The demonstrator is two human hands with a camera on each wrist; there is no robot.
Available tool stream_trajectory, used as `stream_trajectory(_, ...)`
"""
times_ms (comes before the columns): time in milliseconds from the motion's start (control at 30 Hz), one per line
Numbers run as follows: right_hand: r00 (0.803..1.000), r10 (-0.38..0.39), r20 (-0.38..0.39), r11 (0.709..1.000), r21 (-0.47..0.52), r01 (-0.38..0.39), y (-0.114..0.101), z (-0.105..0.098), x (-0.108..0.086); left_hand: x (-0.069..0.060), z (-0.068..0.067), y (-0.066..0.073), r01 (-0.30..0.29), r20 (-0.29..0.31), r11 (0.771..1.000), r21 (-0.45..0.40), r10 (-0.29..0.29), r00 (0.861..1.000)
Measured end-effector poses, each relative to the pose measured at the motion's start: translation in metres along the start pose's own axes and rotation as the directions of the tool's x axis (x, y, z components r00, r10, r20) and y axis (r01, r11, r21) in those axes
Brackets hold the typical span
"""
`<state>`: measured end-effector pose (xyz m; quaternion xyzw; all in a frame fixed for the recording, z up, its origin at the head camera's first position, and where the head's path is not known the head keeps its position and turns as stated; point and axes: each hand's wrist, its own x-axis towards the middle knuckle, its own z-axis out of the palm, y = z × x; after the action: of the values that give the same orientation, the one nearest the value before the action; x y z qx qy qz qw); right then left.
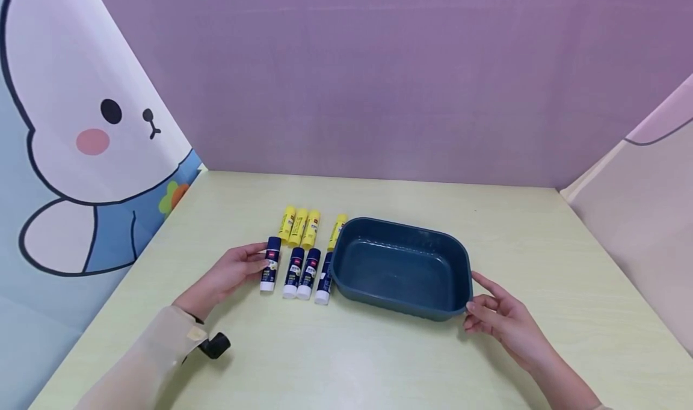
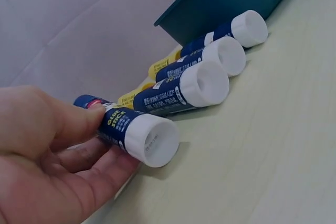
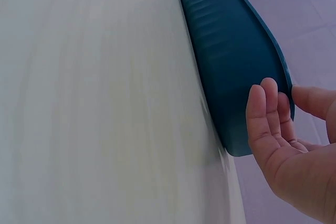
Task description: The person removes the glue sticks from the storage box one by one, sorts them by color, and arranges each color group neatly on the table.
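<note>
In the head view my left hand pinches a navy glue stick with a white end between thumb and fingers. The left wrist view shows that same glue stick slanting, its white end toward the camera. To its right lie two more navy glue sticks, close together, and another against a dark teal plastic basin. My right hand is at the basin's near right corner. In the right wrist view its thumb meets the rim and its loosely bent fingers lie along the outer wall.
Behind the navy sticks lie three yellow tubes in a row, and one more yellow tube lies by the basin's left end. A black wrist device hangs under the left sleeve. Purple cloth rises behind the pale wooden table.
</note>
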<state>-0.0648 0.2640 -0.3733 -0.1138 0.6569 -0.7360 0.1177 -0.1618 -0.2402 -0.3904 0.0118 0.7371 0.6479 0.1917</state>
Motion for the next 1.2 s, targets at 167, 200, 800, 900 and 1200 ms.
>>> stream_trajectory(167, 1.0, 0.002, -0.003, 1.0, -0.004, -0.002, 0.0, 0.0, 0.0, -0.001, 0.003, 0.002, 0.009, -0.004, 0.997, 0.073, -0.008, 1.0)
stream_trajectory(200, 1.0, 0.003, -0.004, 1.0, -0.004, -0.003, 0.0, 0.0, 0.0, -0.001, 0.003, 0.002, 0.013, -0.005, 0.996, 0.085, -0.013, 1.0)
stream_trajectory(800, 1.0, -0.004, 0.003, 1.0, -0.004, 0.004, -0.001, 0.0, 0.002, 0.012, 0.008, 0.012, 0.141, -0.08, 0.955, 0.261, -0.124, 0.989)
stream_trajectory(900, 1.0, -0.001, 0.002, 1.0, -0.008, 0.001, 0.0, 0.0, 0.002, 0.013, 0.009, 0.012, 0.153, -0.081, 0.951, 0.269, -0.136, 0.987)
stream_trajectory(1200, 1.0, 0.005, 0.0, 1.0, -0.01, -0.005, 0.0, 0.0, 0.0, 0.016, 0.008, 0.014, 0.161, -0.07, 0.935, 0.315, -0.146, 0.987)
